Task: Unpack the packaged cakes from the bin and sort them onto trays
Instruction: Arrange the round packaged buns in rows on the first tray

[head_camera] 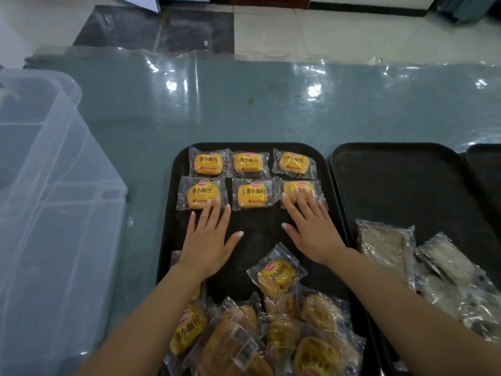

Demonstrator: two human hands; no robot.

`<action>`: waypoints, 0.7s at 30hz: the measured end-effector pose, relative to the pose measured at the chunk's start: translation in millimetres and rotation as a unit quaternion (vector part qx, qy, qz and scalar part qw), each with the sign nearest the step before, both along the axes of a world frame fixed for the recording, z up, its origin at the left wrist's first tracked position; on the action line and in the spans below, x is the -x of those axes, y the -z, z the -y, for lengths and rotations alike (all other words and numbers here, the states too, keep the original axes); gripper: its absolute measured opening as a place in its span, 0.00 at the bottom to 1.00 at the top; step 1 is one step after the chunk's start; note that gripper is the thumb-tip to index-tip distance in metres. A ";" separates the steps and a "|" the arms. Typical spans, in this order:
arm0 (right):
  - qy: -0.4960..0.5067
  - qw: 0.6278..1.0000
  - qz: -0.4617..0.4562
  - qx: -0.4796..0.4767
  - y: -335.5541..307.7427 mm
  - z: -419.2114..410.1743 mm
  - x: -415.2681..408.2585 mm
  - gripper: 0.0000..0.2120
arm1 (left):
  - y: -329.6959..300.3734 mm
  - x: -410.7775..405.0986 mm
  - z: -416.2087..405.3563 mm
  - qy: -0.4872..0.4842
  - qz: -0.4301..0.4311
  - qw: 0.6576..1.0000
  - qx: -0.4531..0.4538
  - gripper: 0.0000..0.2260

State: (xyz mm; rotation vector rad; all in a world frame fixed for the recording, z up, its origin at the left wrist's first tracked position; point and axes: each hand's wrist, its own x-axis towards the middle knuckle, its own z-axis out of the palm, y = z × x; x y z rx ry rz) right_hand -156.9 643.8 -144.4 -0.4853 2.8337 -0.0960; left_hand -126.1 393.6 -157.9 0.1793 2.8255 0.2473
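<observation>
A black tray point(260, 232) holds two neat rows of yellow packaged cakes at its far end. My left hand point(208, 240) lies flat with straight fingers, its tips touching the second row's left cake point(200, 192). My right hand point(311, 226) is also flat, fingertips pressing the second row's right cake point(296, 189). Between them sits the row's middle cake point(253, 194). A loose cake point(276, 271) lies tilted below my hands, above a pile of several wrapped cakes point(244, 340) at the tray's near end.
A clear plastic bin point(51, 213) stands at the left on the glossy teal table point(244, 104). A second black tray point(406, 180) to the right holds pale wrapped cakes point(385, 242) at its near end. A third tray's edge point(485, 164) shows far right.
</observation>
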 end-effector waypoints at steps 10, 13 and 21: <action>-0.105 0.983 0.087 0.126 -4.5 -28.7 -103.8 0.26 | -3.6 -77.3 -12.6 0.136 0.077 0.986 -0.059 0.39; -0.116 0.983 0.105 0.100 -2.8 -28.8 -112.6 0.29 | 1.7 -77.4 -11.5 0.127 0.060 0.989 -0.035 0.38; -0.044 0.994 0.092 0.025 -3.5 12.7 -86.8 0.29 | -15.2 -61.5 3.1 0.002 0.000 0.999 0.046 0.27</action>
